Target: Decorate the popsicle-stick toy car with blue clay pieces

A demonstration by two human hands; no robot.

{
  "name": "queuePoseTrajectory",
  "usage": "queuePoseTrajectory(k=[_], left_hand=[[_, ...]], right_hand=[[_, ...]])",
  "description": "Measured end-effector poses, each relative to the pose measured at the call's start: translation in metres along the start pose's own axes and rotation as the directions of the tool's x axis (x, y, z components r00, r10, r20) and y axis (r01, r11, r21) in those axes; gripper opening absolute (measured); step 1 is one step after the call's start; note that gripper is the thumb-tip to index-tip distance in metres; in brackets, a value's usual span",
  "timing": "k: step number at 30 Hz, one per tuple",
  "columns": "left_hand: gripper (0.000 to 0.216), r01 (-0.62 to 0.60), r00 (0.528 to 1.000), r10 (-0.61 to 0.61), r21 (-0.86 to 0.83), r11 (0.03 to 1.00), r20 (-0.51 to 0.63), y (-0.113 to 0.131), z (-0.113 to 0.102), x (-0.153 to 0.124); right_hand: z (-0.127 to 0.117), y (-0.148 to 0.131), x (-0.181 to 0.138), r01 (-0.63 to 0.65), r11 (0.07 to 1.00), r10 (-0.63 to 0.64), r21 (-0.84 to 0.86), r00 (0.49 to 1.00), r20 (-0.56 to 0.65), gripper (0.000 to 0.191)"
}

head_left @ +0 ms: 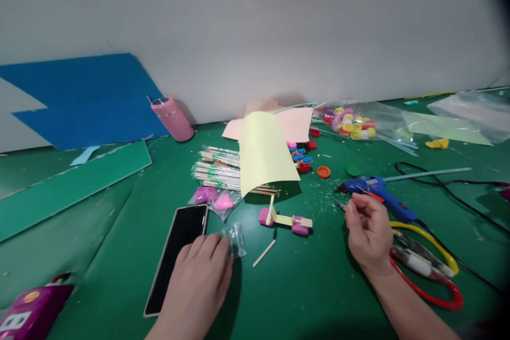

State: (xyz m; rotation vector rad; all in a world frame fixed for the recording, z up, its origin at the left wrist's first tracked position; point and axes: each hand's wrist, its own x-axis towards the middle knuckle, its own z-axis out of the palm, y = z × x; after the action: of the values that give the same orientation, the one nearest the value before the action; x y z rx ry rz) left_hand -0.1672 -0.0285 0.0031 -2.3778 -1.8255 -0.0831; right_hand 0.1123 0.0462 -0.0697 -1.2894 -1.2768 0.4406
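Observation:
My left hand [205, 268], fingers curled together, is at a crumpled clear plastic wrapper [238, 240], beside a black-screened phone [177, 255]. My right hand [368, 231] is closed in a pinch above the table; a thin dark tip [339, 205] shows just past its fingers, but what it belongs to is unclear. Between the hands lies a small model with two pink blocks [300, 226] joined by a pale strip [283, 220], sticks resting on them. A short wooden stick [264, 253] lies in front of it.
Behind lie bundled sticks [217, 172], a curved yellow sheet [265, 149] and a bag of coloured caps [350, 123]. A blue glue gun [382, 191] with a black cord and red and yellow-handled pliers [450, 297] sit right. A pink tumbler [173, 119] leans near the wall.

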Motion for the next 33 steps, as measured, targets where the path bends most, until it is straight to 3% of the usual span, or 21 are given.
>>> queuePoseTrajectory(k=[3, 6, 12, 16, 22, 27, 30, 33], left_hand=[[0.030, 0.066, 0.991, -0.069, 0.032, 0.997, 0.118, -0.006, 0.003, 0.003], [0.027, 0.113, 0.980, -0.113, 0.010, 0.994, 0.165, -0.008, 0.010, 0.004], [0.021, 0.172, 0.984, -0.168, -0.064, 0.983, 0.058, -0.007, 0.023, 0.000], [0.024, 0.198, 0.980, -0.197, -0.033, 0.980, 0.028, -0.002, 0.030, -0.002], [0.034, 0.231, 0.972, -0.232, -0.030, 0.973, -0.030, 0.007, 0.030, -0.006], [0.041, 0.075, 0.978, -0.099, -0.133, 0.988, -0.183, 0.028, 0.025, -0.003], [0.025, 0.006, 0.988, -0.036, -0.195, 0.981, -0.152, 0.042, 0.029, 0.006], [0.012, 0.012, 0.995, -0.035, -0.229, 0.973, -0.097, 0.048, 0.036, 0.013]], right_hand=[[0.001, -0.005, 0.001, 0.004, 1.000, -0.004, 0.008, 1.000, 0.027, 0.025], [0.002, -0.009, 0.000, 0.017, 1.000, -0.018, 0.018, 0.998, 0.059, 0.023], [0.003, -0.015, 0.000, 0.047, 0.999, -0.049, 0.018, 0.979, 0.199, 0.021], [0.004, -0.027, 0.002, 0.073, 0.997, -0.077, 0.025, 0.917, 0.393, 0.032], [0.009, -0.036, 0.000, 0.142, 0.980, -0.016, -0.139, 0.752, 0.659, 0.063], [0.016, -0.036, 0.001, 0.213, 0.958, -0.007, -0.194, 0.690, 0.723, 0.040], [0.019, -0.038, 0.005, 0.223, 0.956, -0.012, -0.190, 0.678, 0.735, 0.022], [0.020, -0.039, 0.011, 0.226, 0.956, -0.012, -0.188, 0.669, 0.743, 0.019]])
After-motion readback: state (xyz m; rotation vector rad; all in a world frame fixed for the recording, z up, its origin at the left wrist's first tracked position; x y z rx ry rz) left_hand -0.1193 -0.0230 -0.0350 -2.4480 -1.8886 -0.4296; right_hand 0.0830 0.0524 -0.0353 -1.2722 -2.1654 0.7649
